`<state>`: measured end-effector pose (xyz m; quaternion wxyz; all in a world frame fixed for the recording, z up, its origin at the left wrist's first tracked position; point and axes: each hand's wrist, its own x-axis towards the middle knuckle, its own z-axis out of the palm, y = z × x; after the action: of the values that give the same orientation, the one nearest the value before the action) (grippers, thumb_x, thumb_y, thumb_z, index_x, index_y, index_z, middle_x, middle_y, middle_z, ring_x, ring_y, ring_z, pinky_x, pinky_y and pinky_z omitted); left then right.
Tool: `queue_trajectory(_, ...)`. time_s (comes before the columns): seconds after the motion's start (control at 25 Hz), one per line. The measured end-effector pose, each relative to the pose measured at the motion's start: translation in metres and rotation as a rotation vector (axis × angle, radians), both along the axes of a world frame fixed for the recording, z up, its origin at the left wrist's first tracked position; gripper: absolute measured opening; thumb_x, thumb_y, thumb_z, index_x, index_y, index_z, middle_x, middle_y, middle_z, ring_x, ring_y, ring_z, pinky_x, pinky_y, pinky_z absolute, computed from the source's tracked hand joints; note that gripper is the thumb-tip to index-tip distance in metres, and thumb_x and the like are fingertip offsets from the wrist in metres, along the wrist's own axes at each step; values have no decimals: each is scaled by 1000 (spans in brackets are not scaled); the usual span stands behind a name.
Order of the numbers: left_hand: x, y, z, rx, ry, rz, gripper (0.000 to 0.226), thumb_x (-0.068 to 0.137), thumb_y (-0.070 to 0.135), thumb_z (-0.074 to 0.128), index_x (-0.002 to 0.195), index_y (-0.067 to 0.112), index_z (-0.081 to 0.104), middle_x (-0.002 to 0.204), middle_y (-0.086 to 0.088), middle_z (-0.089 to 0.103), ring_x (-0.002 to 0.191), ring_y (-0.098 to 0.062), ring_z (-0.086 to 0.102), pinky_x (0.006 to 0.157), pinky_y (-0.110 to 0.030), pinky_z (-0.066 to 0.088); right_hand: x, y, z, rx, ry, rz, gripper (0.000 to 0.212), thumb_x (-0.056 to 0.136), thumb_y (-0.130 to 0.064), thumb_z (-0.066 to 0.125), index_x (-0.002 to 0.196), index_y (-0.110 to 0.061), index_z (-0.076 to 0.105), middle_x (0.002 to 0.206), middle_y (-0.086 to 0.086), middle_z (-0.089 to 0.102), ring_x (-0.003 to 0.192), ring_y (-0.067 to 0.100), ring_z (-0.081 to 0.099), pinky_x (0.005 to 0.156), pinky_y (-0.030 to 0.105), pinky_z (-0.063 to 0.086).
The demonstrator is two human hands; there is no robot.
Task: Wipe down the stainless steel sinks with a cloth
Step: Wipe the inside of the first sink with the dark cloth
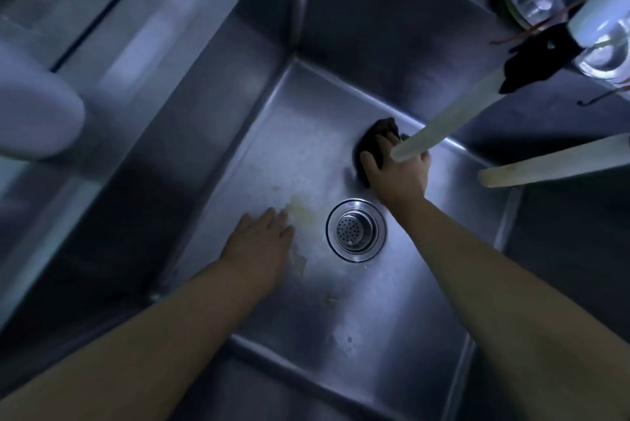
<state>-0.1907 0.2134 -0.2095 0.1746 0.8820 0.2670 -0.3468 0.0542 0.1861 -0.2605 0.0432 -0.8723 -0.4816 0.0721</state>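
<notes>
I see the dark crumpled cloth (378, 144) bunched with no clear long axis, on the stainless steel sink (272, 155) floor at one o'clock from the round drain strainer (356, 230). My right hand (399, 172) presses it, fingers curled over; my left hand (262, 243) lies flat, empty. The pale hose (443, 124) overhead could snag my wrist; yellowish residue (300, 212) may get missed.
</notes>
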Motion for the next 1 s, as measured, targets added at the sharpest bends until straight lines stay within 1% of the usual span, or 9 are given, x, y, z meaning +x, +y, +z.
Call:
queue_trajectory(0.08,-21,7,17,7,22,4,73,95,38,48,151,19,7,160,-2,-6,147,-22,1,116,-44,9,-11,21,-18,-118,105,186,74,85,-52,13,145,-15,36,153,14,30,143,35,17,115,48,13)
queue_trajectory(0.16,-42,12,31,9,5,25,72,94,42,47,151,20,9,160,0,-3,146,-19,8,115,-38,15,-37,37,-29,-191,98,311,73,86,-50,6,150,-18,22,158,12,15,145,35,5,116,50,3)
queue_trajectory(0.36,-77,14,55,-1,11,49,73,93,49,43,151,25,5,160,4,-3,146,-14,7,118,-32,13,-113,-17,-39,-96,70,676,56,91,-41,30,140,-19,45,147,14,40,136,42,32,111,54,16)
queue_trajectory(0.48,-88,10,68,9,-56,85,70,93,48,42,151,26,9,160,5,3,146,-11,10,118,-31,14,-146,-81,-44,-103,106,861,53,90,-39,36,139,-22,46,146,12,43,134,41,36,110,57,21)
queue_trajectory(0.56,-98,10,80,28,-140,99,60,87,42,49,143,22,37,152,0,32,135,-16,40,109,-35,35,-162,-125,-39,-114,145,975,53,89,-38,39,139,-23,44,147,10,41,136,39,34,109,61,22)
queue_trajectory(0.68,-120,10,93,39,-182,70,56,67,42,41,105,14,72,108,-5,71,89,-19,71,72,-37,57,-157,-153,-33,-168,212,1139,57,87,-43,47,141,-25,42,149,5,38,140,31,29,113,56,24)
queue_trajectory(0.76,-127,8,102,45,-192,60,55,66,39,37,97,14,75,102,-4,73,83,-17,72,68,-34,57,-134,-129,-37,-143,240,1115,63,85,-49,49,142,-24,39,149,6,38,138,32,33,110,50,28)
queue_trajectory(0.88,-134,7,106,6,-250,58,54,67,38,37,99,17,74,106,-1,72,84,-14,71,71,-31,57,-93,-55,-40,-133,156,753,68,86,-55,44,142,-16,39,148,14,39,135,39,36,106,55,32)
queue_trajectory(1.0,-140,6,100,-63,-281,130,53,68,39,38,103,20,73,110,2,71,87,-13,70,74,-24,54,-75,20,-41,-136,57,447,73,89,-59,28,148,-15,28,155,15,23,143,40,16,116,52,14)
